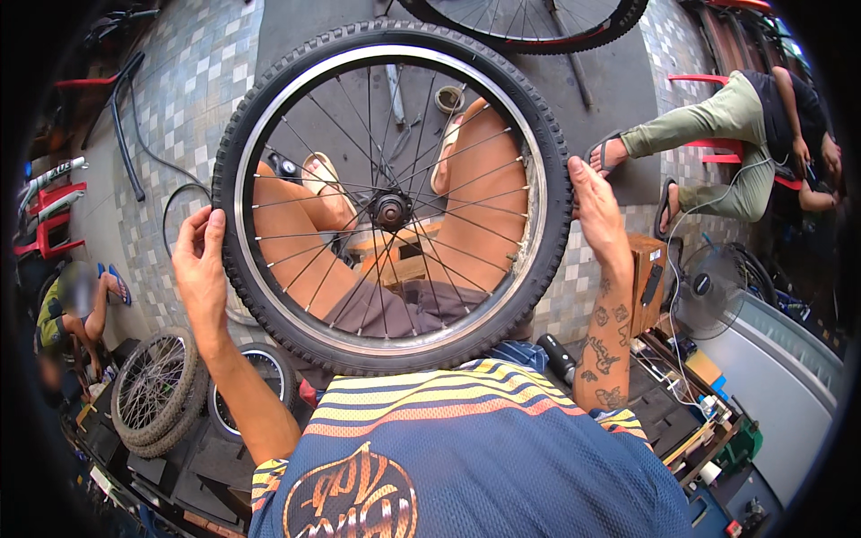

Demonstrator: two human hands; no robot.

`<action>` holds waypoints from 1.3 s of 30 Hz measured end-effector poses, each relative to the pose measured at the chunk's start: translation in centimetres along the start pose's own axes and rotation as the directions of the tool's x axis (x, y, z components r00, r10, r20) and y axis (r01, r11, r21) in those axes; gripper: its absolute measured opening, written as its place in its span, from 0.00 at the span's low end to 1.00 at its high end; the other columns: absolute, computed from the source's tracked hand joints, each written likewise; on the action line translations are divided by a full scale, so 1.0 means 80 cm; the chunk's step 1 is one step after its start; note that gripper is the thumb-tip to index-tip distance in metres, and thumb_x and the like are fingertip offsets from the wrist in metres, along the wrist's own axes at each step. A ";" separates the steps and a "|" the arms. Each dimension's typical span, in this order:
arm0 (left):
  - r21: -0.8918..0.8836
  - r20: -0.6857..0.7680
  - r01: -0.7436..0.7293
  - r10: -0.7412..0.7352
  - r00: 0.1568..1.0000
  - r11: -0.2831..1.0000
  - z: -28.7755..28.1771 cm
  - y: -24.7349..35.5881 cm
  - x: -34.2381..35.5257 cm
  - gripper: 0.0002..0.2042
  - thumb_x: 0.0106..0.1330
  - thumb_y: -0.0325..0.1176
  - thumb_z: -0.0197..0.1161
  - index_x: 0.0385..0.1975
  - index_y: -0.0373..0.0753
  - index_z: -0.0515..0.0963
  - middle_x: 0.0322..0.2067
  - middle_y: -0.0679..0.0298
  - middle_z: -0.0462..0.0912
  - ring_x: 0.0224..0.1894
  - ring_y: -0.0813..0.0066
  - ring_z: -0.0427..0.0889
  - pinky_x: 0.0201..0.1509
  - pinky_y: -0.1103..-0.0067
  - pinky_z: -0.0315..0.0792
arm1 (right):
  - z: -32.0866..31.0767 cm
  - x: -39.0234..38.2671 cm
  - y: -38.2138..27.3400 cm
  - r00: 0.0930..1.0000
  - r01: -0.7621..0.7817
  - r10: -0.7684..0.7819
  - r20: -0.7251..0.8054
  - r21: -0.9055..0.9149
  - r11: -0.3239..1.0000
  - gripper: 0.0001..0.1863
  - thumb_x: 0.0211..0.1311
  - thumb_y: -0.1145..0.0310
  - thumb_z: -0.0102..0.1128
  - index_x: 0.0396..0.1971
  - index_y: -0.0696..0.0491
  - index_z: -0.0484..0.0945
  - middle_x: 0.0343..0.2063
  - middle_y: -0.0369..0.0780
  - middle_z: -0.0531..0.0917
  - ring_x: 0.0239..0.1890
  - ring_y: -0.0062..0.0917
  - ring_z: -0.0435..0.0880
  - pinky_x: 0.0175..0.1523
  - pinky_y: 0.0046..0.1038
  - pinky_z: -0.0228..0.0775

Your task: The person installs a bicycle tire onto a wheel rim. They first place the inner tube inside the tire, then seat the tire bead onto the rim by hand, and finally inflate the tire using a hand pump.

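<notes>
A bicycle wheel (pixel 392 212) with a black knobby tyre, silver rim and dark spokes stands upright over my lap, its lower edge against my shirt. My left hand (pixel 202 255) grips the tyre at the left side, thumb in front and fingers curled at its outer edge. At the opposite side my right hand (pixel 595 208) holds the tyre, the thumb along the tread and the other fingers partly hidden. A whitish, rough patch marks the rim on the right. Between the spokes my bare legs and sandals show.
Another wheel (pixel 529 22) lies ahead. Spare wheels (pixel 154 390) stack at the left; a seated person (pixel 72 314) is beyond them. To the right sits a person in green trousers (pixel 700 121), near a wooden box (pixel 644 282), a fan (pixel 713 285) and a cluttered tool bench (pixel 691 408).
</notes>
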State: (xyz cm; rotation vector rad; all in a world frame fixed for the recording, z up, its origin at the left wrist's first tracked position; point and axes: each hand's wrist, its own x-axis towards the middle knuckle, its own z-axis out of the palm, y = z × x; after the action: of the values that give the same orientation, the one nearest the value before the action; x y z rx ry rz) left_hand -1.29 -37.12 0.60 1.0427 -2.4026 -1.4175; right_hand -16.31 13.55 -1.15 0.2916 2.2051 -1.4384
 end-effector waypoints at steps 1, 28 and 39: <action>-0.006 -0.030 0.003 -0.003 1.000 1.000 0.006 -0.001 -0.003 0.20 0.82 0.44 0.69 0.57 0.30 0.84 0.43 0.66 0.86 0.44 0.80 0.80 0.53 0.79 0.76 | 0.014 -0.001 -0.004 0.992 0.112 -0.115 -0.052 -0.054 0.992 0.31 0.88 0.39 0.49 0.45 0.55 0.81 0.30 0.30 0.76 0.35 0.15 0.72 0.40 0.23 0.69; -0.955 0.196 0.085 0.386 0.902 0.286 -0.074 -0.014 -0.014 0.42 0.84 0.61 0.53 0.78 0.23 0.62 0.72 0.37 0.74 0.73 0.43 0.78 0.73 0.60 0.81 | 0.081 0.051 -0.145 0.683 0.048 -0.568 0.458 0.749 0.661 0.35 0.87 0.50 0.50 0.76 0.66 0.70 0.70 0.52 0.81 0.69 0.38 0.84 0.74 0.36 0.76; -0.875 0.325 0.179 0.272 0.906 0.449 -0.028 0.026 -0.030 0.27 0.84 0.45 0.60 0.70 0.27 0.74 0.63 0.47 0.84 0.53 0.62 0.91 0.53 0.69 0.91 | 0.026 0.042 -0.100 0.880 0.132 -0.376 0.290 0.611 0.781 0.36 0.83 0.42 0.56 0.73 0.59 0.75 0.53 0.45 0.90 0.41 0.24 0.94 0.38 0.26 0.92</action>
State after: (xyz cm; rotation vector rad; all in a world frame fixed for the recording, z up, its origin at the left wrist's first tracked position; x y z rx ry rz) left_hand 0.54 -36.49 3.98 0.3566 -1.3109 -2.6304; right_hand -22.05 8.01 2.86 -0.1227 1.4746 -2.0978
